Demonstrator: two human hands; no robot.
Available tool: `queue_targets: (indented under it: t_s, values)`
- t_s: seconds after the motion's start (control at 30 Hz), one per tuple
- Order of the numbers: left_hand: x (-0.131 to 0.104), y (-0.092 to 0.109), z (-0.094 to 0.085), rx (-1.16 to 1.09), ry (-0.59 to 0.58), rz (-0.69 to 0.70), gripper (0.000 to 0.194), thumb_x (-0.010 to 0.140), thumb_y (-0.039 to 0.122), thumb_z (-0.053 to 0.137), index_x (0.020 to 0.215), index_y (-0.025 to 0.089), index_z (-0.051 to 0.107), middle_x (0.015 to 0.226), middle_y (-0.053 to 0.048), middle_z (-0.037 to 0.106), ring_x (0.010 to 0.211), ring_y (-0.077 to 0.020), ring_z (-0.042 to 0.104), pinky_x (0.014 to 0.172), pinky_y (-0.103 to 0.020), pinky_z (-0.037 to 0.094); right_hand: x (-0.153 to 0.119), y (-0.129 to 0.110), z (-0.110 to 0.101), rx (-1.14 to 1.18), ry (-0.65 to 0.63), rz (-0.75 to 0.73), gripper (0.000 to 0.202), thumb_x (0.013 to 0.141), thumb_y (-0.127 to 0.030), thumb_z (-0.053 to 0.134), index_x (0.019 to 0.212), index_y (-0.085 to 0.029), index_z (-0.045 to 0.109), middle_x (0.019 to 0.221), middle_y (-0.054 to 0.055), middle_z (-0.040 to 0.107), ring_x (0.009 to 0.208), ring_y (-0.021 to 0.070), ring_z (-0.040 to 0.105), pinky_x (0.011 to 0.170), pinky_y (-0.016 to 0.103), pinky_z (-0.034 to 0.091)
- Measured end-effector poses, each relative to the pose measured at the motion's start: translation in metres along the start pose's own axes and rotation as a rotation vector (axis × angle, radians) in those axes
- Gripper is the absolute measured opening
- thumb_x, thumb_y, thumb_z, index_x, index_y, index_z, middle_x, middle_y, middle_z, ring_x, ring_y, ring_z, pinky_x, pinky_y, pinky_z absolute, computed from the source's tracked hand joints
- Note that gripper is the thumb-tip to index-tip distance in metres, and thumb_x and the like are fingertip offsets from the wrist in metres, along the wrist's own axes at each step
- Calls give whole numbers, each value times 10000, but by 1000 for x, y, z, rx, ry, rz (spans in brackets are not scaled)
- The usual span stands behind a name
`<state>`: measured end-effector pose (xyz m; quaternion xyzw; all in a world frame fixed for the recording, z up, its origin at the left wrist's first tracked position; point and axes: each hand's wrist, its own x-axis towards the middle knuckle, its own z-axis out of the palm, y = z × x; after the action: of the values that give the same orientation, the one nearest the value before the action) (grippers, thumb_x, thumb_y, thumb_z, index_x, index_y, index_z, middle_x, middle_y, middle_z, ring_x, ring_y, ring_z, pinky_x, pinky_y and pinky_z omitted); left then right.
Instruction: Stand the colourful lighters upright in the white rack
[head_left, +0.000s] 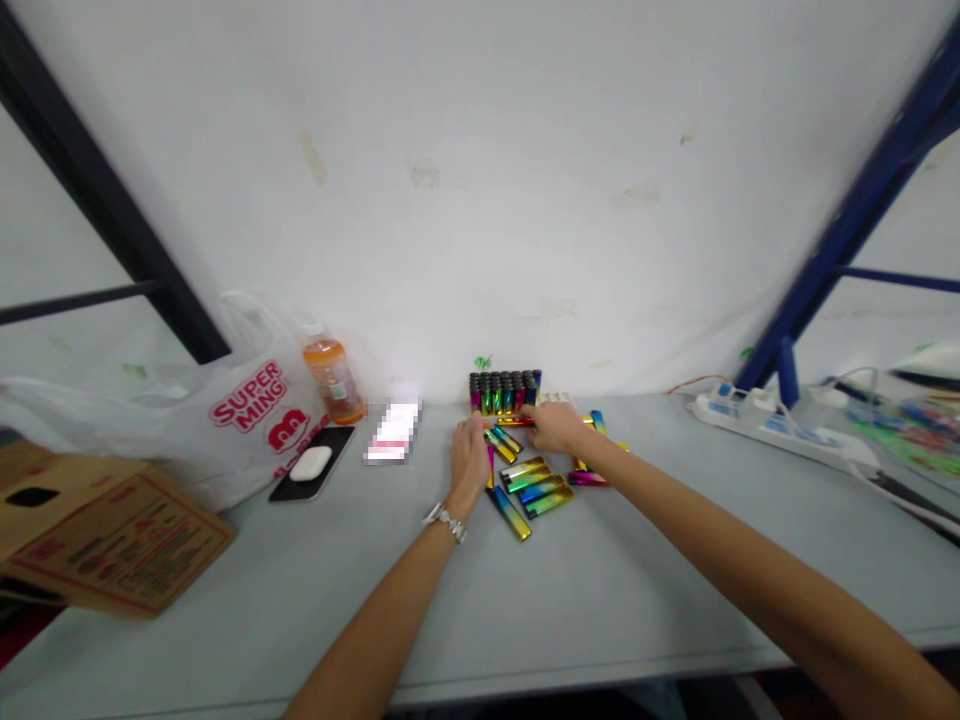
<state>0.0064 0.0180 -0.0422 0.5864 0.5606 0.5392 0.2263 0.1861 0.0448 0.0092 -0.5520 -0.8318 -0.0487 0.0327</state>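
Shiny rainbow-coloured lighters with black tops [504, 393] stand upright in close rows against the wall. My right hand [556, 428] is closed in front of them, its fingertips at the end of a red-gold lighter [513, 421] that lies sideways. My left hand [470, 455] is by the front left corner of the rows, fingers bent together; what they hold, if anything, is hidden. Beside it lie a magenta-yellow lighter [491, 468] and a blue-gold lighter [513, 514]. Several more loose lighters [546, 496] lie flat between and below my hands, some partly under my right forearm.
At left are a cardboard box [120, 540], a white plastic bag [187, 420], an orange bottle [335, 380] and a black phone [282, 486] with a white case [311, 463] on it. A power strip [784, 430] with cables lies right. A pale tray [556, 398] shows behind my right hand.
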Motion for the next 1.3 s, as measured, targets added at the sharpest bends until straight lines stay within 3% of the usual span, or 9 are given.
queue_targets:
  t_s: [0.2,0.33,0.37,0.5,0.67,0.8,0.9,1.13,1.3]
  values:
    - [0,4,-1,27,-3,37,474,992,416,261,821,201,646,906,-80,652,958,-233,589,955,-407,440,11,0,-5,-49,-48,-11,269,806,-294,600,1001,-165,731,973,185,743,903,313,697,763,351,482]
    - [-3,15,-5,155,-60,275,217,931,264,430,921,186,633,980,-87,631,999,-237,571,952,-412,444,4,2,-10,57,22,-12,281,798,-409,622,917,-185,745,906,138,745,848,277,679,716,309,458]
    - [-5,19,-6,192,-88,360,175,888,204,479,976,184,628,1038,-92,628,1045,-241,560,973,-416,435,1,2,-12,117,52,-5,279,791,-419,628,903,-191,744,890,118,742,824,255,667,697,291,445]
    - [-13,35,-9,289,-255,636,445,772,150,618,1210,208,566,1284,-103,566,1229,-273,484,1068,-450,375,-12,1,-20,480,100,-12,202,760,-343,615,782,-172,720,690,24,664,627,152,561,574,244,369]
    - [-15,40,-8,335,-316,730,432,794,252,684,1209,211,575,1223,-108,603,1161,-282,522,1029,-454,407,-30,-2,-21,908,-2,-53,187,727,-306,597,626,-152,627,543,-44,495,545,102,429,515,227,304]
    - [-14,41,-9,236,-372,672,218,887,283,602,1095,228,640,1101,-89,657,1074,-253,580,984,-424,449,-43,-3,-18,1120,-60,-23,289,754,-413,622,622,-156,614,552,-48,450,533,91,373,497,224,294]
    - [-13,39,-7,16,-373,523,214,933,336,540,1074,221,652,1052,-76,683,1012,-214,624,937,-365,487,-48,0,-12,1358,-95,-7,378,799,-511,561,673,-160,619,561,-41,420,514,96,360,481,231,321]
    - [-16,32,4,-454,-340,85,364,927,507,503,1129,205,526,762,5,631,597,-108,612,548,-214,484,-52,2,4,1541,253,111,337,788,-506,571,729,-177,612,489,-65,357,441,93,299,437,241,265]
    - [-23,43,8,-506,-352,65,399,908,579,494,1076,219,525,683,45,564,461,-61,433,437,-183,322,-57,-6,10,1437,303,115,377,781,-545,574,680,-182,600,476,-59,373,432,93,300,440,246,236]
